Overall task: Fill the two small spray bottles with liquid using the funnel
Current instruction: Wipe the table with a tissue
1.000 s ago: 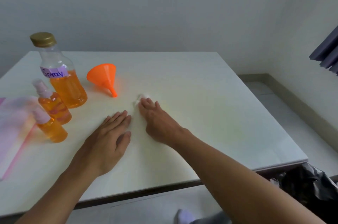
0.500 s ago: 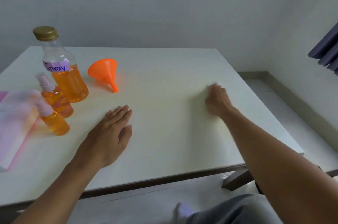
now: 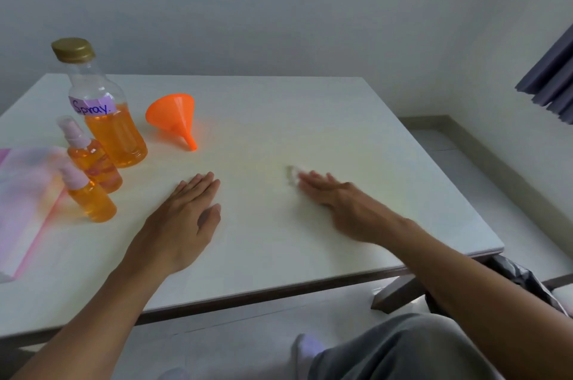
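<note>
Two small spray bottles stand at the left of the white table (image 3: pixel 310 106), both holding orange liquid under pink spray caps: one (image 3: pixel 93 159) behind, one (image 3: pixel 88 193) in front. Behind them stands a large capped bottle (image 3: pixel 105 113) labelled "Spray", about half full of orange liquid. An orange funnel (image 3: pixel 175 117) lies on its side to its right. My left hand (image 3: pixel 186 218) rests flat on the table, holding nothing. My right hand (image 3: pixel 344 203), blurred, presses a small white tissue (image 3: pixel 292 175) onto the tabletop under its fingertips.
A pink and white pack (image 3: pixel 24 199) lies at the table's left edge beside the small bottles. A dark bag (image 3: pixel 521 277) sits on the floor by the table's right corner. A grey curtain (image 3: pixel 552 78) hangs at the right.
My right hand swept with the tissue from the table's middle out to the right, then back toward the middle. The left hand and the bottles stayed put.
</note>
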Demonstrator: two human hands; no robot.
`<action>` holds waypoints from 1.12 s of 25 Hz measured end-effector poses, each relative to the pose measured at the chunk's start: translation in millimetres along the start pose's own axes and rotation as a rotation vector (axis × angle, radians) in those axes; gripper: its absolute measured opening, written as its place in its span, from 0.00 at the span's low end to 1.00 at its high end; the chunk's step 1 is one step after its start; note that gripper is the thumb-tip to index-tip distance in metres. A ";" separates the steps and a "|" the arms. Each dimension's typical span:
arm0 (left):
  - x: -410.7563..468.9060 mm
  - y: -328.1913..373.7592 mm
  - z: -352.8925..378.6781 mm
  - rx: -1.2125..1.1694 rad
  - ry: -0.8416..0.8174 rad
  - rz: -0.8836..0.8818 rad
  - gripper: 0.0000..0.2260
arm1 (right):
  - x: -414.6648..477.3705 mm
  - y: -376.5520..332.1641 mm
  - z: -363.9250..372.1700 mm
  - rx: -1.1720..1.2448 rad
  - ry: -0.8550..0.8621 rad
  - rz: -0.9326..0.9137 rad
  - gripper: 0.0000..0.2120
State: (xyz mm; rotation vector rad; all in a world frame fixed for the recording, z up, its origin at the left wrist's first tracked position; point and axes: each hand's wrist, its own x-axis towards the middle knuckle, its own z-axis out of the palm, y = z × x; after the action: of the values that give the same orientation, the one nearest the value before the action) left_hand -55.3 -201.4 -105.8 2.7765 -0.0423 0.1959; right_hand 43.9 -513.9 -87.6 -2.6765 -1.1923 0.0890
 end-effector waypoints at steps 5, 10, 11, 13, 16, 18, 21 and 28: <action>-0.1 3.5 -1.3 -0.003 0.005 -0.013 0.29 | -4.1 66.6 -25.5 0.096 0.180 0.795 0.30; -0.3 2.3 -0.8 -0.018 0.028 -0.026 0.25 | 105.5 12.3 -5.1 0.216 0.234 0.684 0.26; 0.3 2.1 -0.8 -0.027 0.029 -0.025 0.25 | 123.5 -7.1 1.4 0.228 0.186 0.545 0.28; 0.5 1.0 -0.9 -0.045 0.036 -0.019 0.24 | 145.0 -48.3 11.4 0.201 0.066 0.273 0.33; 0.4 0.8 -1.9 -0.047 0.043 -0.004 0.24 | 124.6 -76.1 18.5 0.123 -0.023 -0.011 0.38; -0.3 0.0 -1.3 -0.048 0.045 -0.003 0.24 | 83.6 -67.1 16.1 0.100 -0.020 -0.123 0.39; -2.2 0.2 -0.8 -0.027 0.025 -0.011 0.26 | 17.5 -29.9 5.4 0.039 0.025 -0.066 0.40; -1.1 1.9 -0.2 -0.031 0.031 -0.023 0.26 | 3.9 65.9 -22.4 0.098 0.278 0.837 0.28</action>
State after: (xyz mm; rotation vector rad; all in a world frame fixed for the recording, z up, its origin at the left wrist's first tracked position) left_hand -56.5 -203.1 -105.1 2.7415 -0.0053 0.2306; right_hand 97.7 -557.6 -79.8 -2.7776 0.0507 -0.0938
